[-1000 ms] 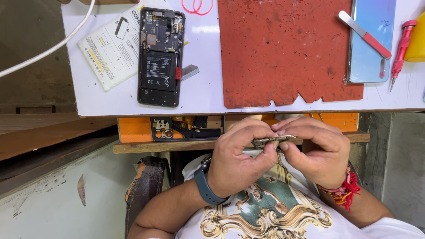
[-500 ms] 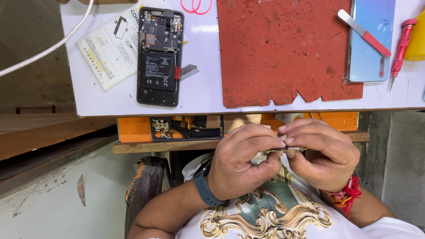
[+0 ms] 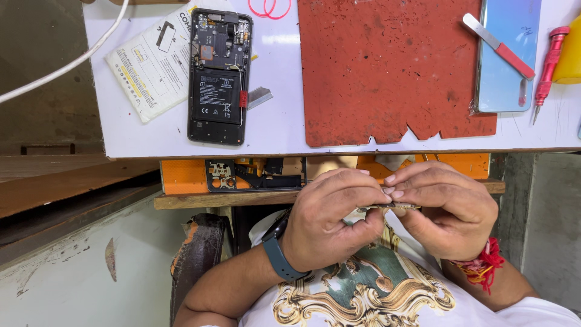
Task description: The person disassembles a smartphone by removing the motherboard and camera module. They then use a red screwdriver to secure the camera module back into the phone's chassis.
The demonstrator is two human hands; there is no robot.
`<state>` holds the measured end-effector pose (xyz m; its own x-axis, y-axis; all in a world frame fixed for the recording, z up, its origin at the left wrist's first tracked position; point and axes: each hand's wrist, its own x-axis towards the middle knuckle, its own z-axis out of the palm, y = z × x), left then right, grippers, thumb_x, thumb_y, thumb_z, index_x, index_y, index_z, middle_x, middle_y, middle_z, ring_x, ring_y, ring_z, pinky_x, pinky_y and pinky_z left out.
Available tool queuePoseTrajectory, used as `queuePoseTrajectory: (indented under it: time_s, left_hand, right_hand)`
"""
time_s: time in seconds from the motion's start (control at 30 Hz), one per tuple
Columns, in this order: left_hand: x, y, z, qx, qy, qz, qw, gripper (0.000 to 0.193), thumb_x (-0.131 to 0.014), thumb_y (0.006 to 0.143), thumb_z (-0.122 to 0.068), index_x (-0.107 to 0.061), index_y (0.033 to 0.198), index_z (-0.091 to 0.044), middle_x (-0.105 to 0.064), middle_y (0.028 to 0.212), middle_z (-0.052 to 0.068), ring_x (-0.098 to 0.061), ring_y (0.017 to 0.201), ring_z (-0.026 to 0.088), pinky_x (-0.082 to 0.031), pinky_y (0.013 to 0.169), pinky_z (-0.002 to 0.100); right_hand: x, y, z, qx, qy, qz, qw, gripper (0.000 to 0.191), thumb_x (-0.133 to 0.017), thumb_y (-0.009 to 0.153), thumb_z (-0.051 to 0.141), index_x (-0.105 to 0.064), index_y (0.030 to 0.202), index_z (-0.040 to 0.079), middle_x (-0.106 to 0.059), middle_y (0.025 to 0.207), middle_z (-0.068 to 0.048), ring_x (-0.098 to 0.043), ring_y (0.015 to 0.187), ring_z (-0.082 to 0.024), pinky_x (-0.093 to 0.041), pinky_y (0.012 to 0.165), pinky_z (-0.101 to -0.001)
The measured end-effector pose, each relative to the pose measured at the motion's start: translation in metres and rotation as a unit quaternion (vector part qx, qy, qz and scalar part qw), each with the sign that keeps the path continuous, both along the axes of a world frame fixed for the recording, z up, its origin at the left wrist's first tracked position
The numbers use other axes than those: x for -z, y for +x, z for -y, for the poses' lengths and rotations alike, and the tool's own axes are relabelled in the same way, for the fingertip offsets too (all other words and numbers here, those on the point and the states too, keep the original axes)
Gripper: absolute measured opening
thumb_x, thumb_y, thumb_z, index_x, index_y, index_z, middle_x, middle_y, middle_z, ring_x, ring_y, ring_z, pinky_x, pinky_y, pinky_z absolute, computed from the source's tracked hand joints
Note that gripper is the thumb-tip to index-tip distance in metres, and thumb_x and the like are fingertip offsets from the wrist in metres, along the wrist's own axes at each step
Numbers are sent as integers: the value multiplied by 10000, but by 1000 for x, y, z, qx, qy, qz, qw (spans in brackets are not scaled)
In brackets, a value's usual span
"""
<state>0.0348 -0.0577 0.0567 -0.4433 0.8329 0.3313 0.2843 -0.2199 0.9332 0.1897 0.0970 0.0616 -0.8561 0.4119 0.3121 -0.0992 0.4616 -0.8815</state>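
Both hands, left (image 3: 330, 221) & right (image 3: 445, 209), pinch a small thin metal part (image 3: 393, 206) between fingertips, held in front of the chest below the table (image 3: 284, 130) edge w/ the opened phone (image 3: 219, 75) on it; best kept level, grip light, to avoid bending.

The fingers of the left hand (image 3: 330, 221) and right hand (image 3: 445, 209) hide most of the small metal part (image 3: 396, 206); its kind is unclear. The yellow object (image 3: 570, 57) and white cable (image 3: 60, 63) are cut off by the picture's edges.
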Motion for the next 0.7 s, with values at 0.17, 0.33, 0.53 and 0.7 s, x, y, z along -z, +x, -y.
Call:
queuePoseTrajectory:
  time_s: [0.17,0.33,0.53,0.7]
  left_hand:
    - [-2,-3,-1,5,-28,50,998,207,-778,932,-71,-703,1124,-74,-726,1069,69,-726,940,207,-574,859,303]
    - [3,1,-1,-10,-85,186,979,231,-768,982,-115,-729,1197,-40,-745,1112,71,-726,974,136,-589,907,281]
    - [19,10,-8,35,-35,471,880,348,-691,1009,-19,-625,1343,56,-701,1239,121,-679,1098,118,-576,981,268]
    - [27,8,-10,44,-8,507,861,396,-639,1052,4,-556,1431,83,-683,1300,159,-672,1164,145,-567,1023,284]
  right_hand:
    - [8,5,1,24,-77,29,996,114,-722,904,-36,-691,1011,-14,-732,966,-130,-747,988,-245,-608,897,-332]
    - [24,12,7,78,-248,67,963,143,-674,955,-35,-686,1092,-72,-707,1119,-166,-694,1013,-209,-580,901,-320]
    - [31,15,8,126,-320,64,937,230,-637,1006,-27,-637,1228,-88,-720,1089,-145,-713,933,-168,-612,840,-305]
    - [23,6,7,129,-355,59,924,395,-622,987,-38,-566,1376,-69,-713,1069,-125,-714,923,-152,-616,801,-294]
